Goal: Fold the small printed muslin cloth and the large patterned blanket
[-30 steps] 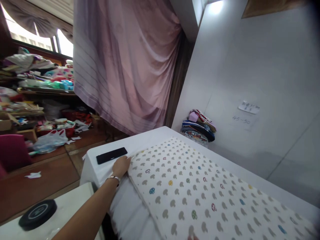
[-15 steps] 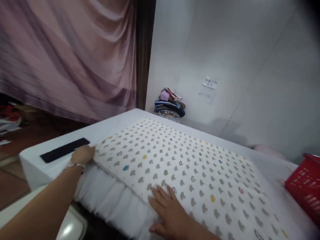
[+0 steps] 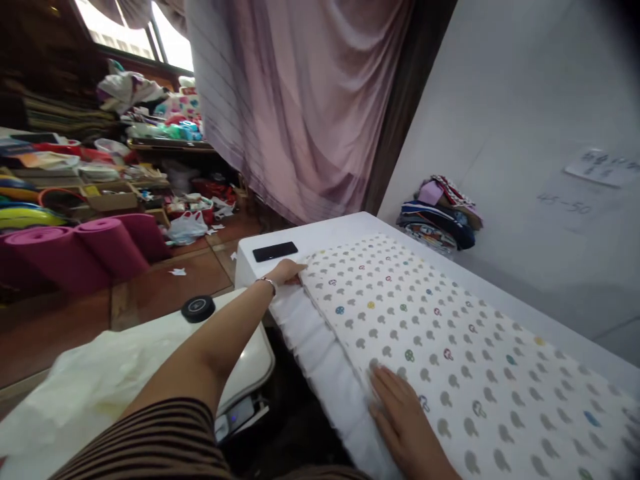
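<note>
A white cloth printed with grey mushrooms and a few coloured ones (image 3: 430, 320) lies spread out over a white-covered table (image 3: 345, 230). At its near left corner is my left hand (image 3: 286, 271), fingers closed on the edge. My right hand (image 3: 400, 413) rests on the front edge of the cloth with its fingers stretched out flat. Below that edge, a gathered white cover (image 3: 320, 360) hangs down the table's side. Just beyond my left hand, a black phone (image 3: 275, 251) lies on the white surface.
A white stand (image 3: 255, 360) with a round black object (image 3: 198, 308) is at my left. Rolled pink mats (image 3: 107, 243) stand on the floor. A pink curtain (image 3: 310, 100) hangs behind. Folded clothes (image 3: 437, 213) are stacked by the wall.
My view swung right, then back left. My right hand came into view and lies on the cloth's front edge. My left hand stays at the same corner.
</note>
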`<state>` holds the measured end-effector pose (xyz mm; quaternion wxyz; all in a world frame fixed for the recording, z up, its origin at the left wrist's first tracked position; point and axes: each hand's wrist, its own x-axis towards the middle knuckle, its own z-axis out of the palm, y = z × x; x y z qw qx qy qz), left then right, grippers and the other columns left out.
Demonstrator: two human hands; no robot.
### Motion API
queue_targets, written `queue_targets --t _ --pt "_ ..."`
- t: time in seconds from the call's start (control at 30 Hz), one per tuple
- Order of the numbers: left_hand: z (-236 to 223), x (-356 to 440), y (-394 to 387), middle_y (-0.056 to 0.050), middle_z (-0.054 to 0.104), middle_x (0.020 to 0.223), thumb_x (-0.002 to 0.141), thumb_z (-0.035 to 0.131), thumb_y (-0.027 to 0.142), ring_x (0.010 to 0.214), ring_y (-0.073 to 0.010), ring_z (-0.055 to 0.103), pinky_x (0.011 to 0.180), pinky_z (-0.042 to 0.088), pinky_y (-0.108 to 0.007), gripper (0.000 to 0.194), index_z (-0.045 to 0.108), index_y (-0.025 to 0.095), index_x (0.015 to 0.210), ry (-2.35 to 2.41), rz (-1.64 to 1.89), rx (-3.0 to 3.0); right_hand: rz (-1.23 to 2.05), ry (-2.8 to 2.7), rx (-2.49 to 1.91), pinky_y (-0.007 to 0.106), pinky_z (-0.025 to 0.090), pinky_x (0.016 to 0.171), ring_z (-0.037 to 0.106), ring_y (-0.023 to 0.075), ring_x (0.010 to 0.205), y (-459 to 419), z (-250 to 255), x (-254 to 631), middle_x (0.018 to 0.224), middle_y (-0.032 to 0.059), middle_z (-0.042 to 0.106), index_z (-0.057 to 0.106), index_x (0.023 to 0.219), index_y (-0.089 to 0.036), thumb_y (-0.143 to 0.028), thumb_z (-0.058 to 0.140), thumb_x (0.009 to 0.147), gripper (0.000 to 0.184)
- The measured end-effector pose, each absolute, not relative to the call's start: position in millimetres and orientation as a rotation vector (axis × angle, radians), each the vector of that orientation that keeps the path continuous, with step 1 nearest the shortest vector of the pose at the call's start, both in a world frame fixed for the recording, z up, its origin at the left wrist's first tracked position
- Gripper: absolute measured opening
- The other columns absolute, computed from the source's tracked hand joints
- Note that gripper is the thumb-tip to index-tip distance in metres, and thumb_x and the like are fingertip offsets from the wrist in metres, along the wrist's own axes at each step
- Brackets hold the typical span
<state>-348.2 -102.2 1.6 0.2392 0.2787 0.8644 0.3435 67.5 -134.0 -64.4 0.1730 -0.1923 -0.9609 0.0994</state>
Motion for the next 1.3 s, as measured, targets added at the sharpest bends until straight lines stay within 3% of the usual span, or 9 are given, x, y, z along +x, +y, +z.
queue_targets --t 0.1,0.17,0.37,0.53,0.73,0.83,0.93,1.13,1.3 --pt "-6 -349 -96 -0.008 0.060 0.103 0.088 0.052 0.033 0.086 -0.0165 0.060 0.073 0.052 -0.034 0.030 0.055 0.012 0.108 2.289 0.853 0.726 0.342 -2.672 -0.580 0.043 0.044 0.095 0.052 0.0234 0.113 -131 -51 44 0.125 0.0079 0.056 0.053 0.124 -0.023 -0.025 0.041 0.091 0.035" --pt "-10 -352 -94 -0.007 0.063 0.089 0.088 0.051 0.031 0.075 -0.0141 0.061 0.065 0.052 -0.029 0.025 0.059 0.009 0.099 2.274 0.818 0.723 0.372 -2.652 -0.586 0.043 0.044 0.095 0.052 0.0234 0.113 -128 -46 28 0.123 0.0089 0.057 0.054 0.123 -0.022 -0.025 0.040 0.091 0.035" --pt "-23 -362 -95 -0.007 0.065 0.069 0.081 0.055 0.029 0.061 -0.0134 0.062 0.055 0.046 -0.023 0.020 0.062 0.011 0.082 2.332 0.795 0.809 0.459 -2.841 -0.458 0.048 0.024 0.110 0.022 0.0246 0.136 -125 -51 0 0.147 0.0056 0.027 0.026 0.143 -0.023 -0.037 0.040 0.092 0.055" --pt "-25 -366 -96 -0.008 0.065 0.065 0.077 0.052 0.034 0.062 -0.0171 0.063 0.057 0.044 -0.024 0.024 0.063 0.014 0.071 2.437 0.763 0.911 0.565 -2.860 -0.508 0.049 0.014 0.112 0.010 0.0243 0.138 -126 -51 -4 0.150 0.0036 0.013 0.015 0.145 -0.025 -0.038 0.044 0.090 0.063" --pt "-10 -363 -90 -0.014 0.066 0.086 0.076 0.048 0.037 0.088 -0.0260 0.061 0.068 0.043 -0.029 0.026 0.061 0.014 0.074 2.650 0.721 1.061 0.822 -2.781 -0.504 0.050 0.010 0.112 0.014 0.0264 0.137 -122 -46 -4 0.149 0.0030 0.019 0.029 0.141 -0.028 -0.042 0.051 0.086 0.061" --pt "1 -360 -86 -0.014 0.066 0.086 0.077 0.045 0.030 0.086 -0.0268 0.061 0.067 0.042 -0.030 0.024 0.060 0.013 0.074 2.683 0.704 1.097 1.033 -2.578 -0.644 0.046 0.017 0.112 0.018 0.0236 0.137 -122 -46 6 0.148 0.0022 0.022 0.030 0.140 -0.029 -0.045 0.049 0.087 0.059" --pt "19 -347 -71 -0.016 0.066 0.086 0.079 0.042 0.028 0.083 -0.0281 0.062 0.063 0.042 -0.030 0.026 0.061 0.011 0.076 2.703 0.713 1.119 1.186 -2.335 -0.763 0.041 0.024 0.111 0.027 0.0220 0.134 -122 -47 25 0.143 0.0016 0.036 0.043 0.134 -0.030 -0.046 0.050 0.086 0.051" --pt "73 -223 -6 -0.009 0.066 0.098 0.083 0.037 0.028 0.090 -0.0226 0.061 0.067 0.042 -0.028 0.025 0.058 0.018 0.093 2.587 0.809 1.488 1.395 -1.662 -1.043 0.042 0.038 0.101 0.049 0.0272 0.118 -115 -27 87 0.125 0.0062 0.057 0.064 0.113 -0.026 -0.052 0.062 0.075 0.046" --pt "79 -19 8 -0.004 0.066 0.094 0.082 0.043 0.033 0.092 -0.0199 0.059 0.075 0.040 -0.028 0.018 0.057 0.023 0.088 2.041 0.754 2.141 1.435 -0.837 -1.047 0.041 0.044 0.092 0.057 0.0256 0.108 -109 6 158 0.114 0.0091 0.063 0.060 0.112 -0.021 -0.049 0.068 0.070 0.051"
